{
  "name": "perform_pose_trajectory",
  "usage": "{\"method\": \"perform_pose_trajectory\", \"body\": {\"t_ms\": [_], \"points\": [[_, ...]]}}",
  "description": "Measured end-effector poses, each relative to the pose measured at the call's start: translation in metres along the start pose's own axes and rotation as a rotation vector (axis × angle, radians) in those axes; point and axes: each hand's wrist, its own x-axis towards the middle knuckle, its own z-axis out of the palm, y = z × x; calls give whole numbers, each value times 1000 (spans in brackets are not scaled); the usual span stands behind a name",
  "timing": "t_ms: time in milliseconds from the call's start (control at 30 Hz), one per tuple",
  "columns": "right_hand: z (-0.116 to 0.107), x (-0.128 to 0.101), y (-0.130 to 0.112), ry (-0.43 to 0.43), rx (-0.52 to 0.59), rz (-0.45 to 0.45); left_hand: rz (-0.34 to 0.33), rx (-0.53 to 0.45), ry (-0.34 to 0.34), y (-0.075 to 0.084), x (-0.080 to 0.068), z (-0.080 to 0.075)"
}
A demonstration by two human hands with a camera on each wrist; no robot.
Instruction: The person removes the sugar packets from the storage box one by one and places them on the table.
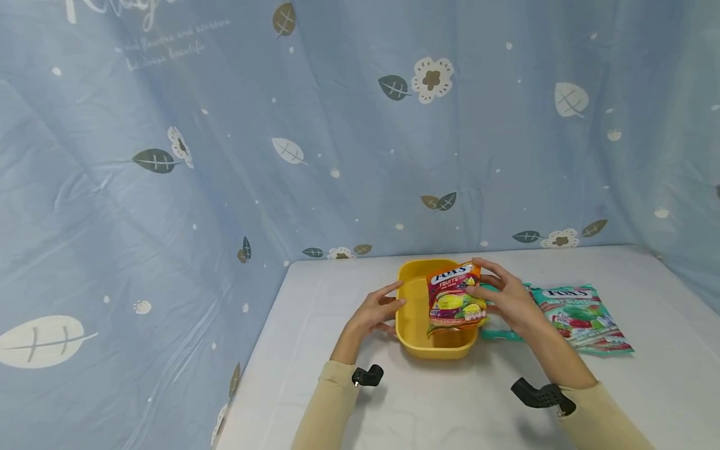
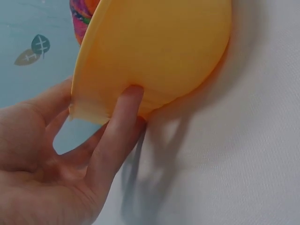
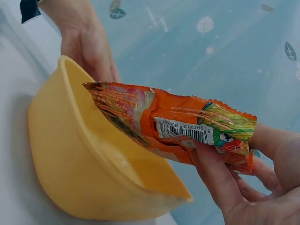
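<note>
Head | orange candy bag (image 1: 453,300), fruit print, prob. unopened | yellow tub (image 1: 413,312)

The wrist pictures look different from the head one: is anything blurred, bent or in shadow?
Head view: wide-angle, backdrop lines bow, light even and soft. Left wrist view: the yellow bowl fills the frame, the left hand slightly soft, a faint shadow on the white table. Right wrist view: the candy bag is sharp; the backdrop blurs.

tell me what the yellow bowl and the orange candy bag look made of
Yellow bowl: looks like moulded plastic, smooth and slightly glossy, with a thin even rim and uniform colour.
Orange candy bag: seems to be printed plastic film, shiny, with a crimped sealed edge, creases and a barcode on its back.
</note>
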Motion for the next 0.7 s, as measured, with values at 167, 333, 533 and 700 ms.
{"method": "perform_pose_trajectory", "body": {"t_ms": [167,333,533,700], "points": [[-4,-3,3,6,24,-16,2,16,19,2,-2,-1],[-8,-8,4,1,35,-21,19,35,26,5,-4,1],[-14,-15,7,0,8,-30,27,32,24,6,-5,3],[-22,-22,9,7,-25,-29,22,31,23,6,-5,5]]}}
